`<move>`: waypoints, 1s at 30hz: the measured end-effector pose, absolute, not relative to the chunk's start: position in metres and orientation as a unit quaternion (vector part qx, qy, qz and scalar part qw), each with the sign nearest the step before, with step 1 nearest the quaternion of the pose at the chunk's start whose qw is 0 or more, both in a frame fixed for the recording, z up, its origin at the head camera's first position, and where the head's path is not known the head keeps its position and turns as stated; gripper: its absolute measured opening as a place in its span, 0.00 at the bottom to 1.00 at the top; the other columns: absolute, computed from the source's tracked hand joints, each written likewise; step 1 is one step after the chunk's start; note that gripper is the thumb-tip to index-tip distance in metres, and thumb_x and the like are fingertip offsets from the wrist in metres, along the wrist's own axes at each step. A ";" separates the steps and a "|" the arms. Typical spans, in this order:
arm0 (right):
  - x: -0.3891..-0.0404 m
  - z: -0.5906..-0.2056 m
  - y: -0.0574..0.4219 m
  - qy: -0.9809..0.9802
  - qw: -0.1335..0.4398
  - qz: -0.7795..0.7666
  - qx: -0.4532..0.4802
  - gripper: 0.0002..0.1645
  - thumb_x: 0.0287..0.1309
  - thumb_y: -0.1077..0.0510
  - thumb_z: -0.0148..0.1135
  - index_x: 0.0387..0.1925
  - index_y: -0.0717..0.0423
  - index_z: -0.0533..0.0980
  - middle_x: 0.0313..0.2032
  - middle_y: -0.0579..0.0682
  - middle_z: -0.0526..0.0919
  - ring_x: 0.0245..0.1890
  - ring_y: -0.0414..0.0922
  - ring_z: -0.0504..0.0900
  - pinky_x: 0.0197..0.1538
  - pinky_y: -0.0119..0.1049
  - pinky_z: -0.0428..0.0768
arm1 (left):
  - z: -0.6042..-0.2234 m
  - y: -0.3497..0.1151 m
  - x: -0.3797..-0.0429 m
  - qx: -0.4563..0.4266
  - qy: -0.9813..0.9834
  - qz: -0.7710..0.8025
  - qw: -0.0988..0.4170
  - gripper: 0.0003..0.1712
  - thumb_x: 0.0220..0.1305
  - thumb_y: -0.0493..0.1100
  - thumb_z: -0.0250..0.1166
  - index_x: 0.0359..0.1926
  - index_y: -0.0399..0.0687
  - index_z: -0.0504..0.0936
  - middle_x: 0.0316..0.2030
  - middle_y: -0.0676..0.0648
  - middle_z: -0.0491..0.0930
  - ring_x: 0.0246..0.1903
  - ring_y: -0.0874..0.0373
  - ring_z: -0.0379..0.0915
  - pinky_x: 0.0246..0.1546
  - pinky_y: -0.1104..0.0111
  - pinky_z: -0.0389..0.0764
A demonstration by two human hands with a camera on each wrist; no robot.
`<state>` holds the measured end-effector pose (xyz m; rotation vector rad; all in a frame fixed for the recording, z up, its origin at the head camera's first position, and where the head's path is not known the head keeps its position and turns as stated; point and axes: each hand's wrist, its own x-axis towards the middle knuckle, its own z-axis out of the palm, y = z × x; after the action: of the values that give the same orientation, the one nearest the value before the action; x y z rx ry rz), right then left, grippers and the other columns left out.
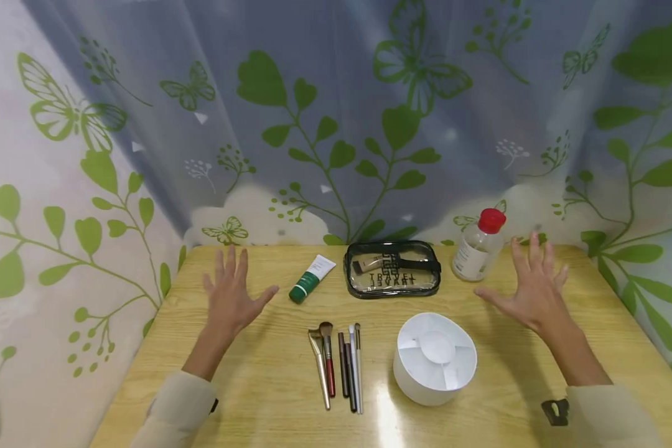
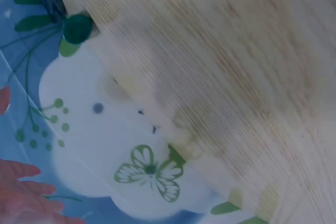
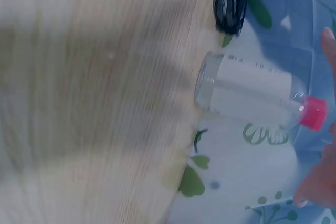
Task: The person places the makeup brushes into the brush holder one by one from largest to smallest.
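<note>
Both hands are raised over the table with fingers spread, and neither holds anything. My left hand (image 1: 229,298) is over the left side, nearest the green and white tube (image 1: 312,279). On the right, my right hand (image 1: 534,289) is beside the clear bottle with a red cap (image 1: 473,255). Between them lies a clear zip pouch (image 1: 393,269) with black trim, "TRAVEL" lettering and a brush inside. Several makeup brushes (image 1: 328,358) and slim dark and silver sticks (image 1: 351,373) lie in a row in front. Right of them stands a white round divided organizer (image 1: 434,361).
The wooden table (image 1: 269,386) meets a curtain (image 1: 325,124) printed with leaves and butterflies along its back edge. More of the same printed cloth hangs at the left and right sides. A dark strap piece (image 1: 555,412) shows by the right sleeve.
</note>
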<state>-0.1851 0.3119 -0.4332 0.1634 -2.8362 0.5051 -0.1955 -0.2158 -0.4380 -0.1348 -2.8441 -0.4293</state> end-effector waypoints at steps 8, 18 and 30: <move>-0.162 -0.438 0.291 -0.958 0.120 0.247 0.087 0.68 0.45 0.35 0.67 0.74 0.47 0.35 0.74 0.52 0.26 0.72 0.62 0.24 0.57 0.78 0.24 | -0.447 -0.193 -0.183 -0.072 -0.975 -0.191 0.091 0.54 0.56 0.64 0.63 0.71 0.35 0.53 0.72 0.32 0.48 0.70 0.33 0.45 0.60 0.37 0.62; -0.135 -0.437 0.265 -0.934 0.064 0.329 0.121 0.65 0.47 0.42 0.69 0.75 0.43 0.36 0.75 0.54 0.36 0.74 0.60 0.35 0.62 0.76 0.43 | -0.469 -0.170 -0.165 -0.052 -0.945 -0.318 0.049 0.47 0.56 0.58 0.66 0.67 0.34 0.61 0.65 0.30 0.59 0.62 0.32 0.61 0.55 0.42 0.71; -0.111 -0.448 0.246 -0.915 0.004 0.370 0.162 0.64 0.42 0.47 0.73 0.74 0.46 0.44 0.72 0.60 0.54 0.67 0.66 0.59 0.59 0.66 0.65 | -0.488 -0.150 -0.160 0.002 -0.907 -0.420 -0.024 0.33 0.51 0.50 0.72 0.51 0.30 0.74 0.46 0.33 0.77 0.37 0.49 0.76 0.35 0.62 0.79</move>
<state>-0.1106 0.2460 -0.4479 0.5077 -2.8671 1.1594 -0.1604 -0.1497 -0.4884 0.0058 -2.8942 -1.3391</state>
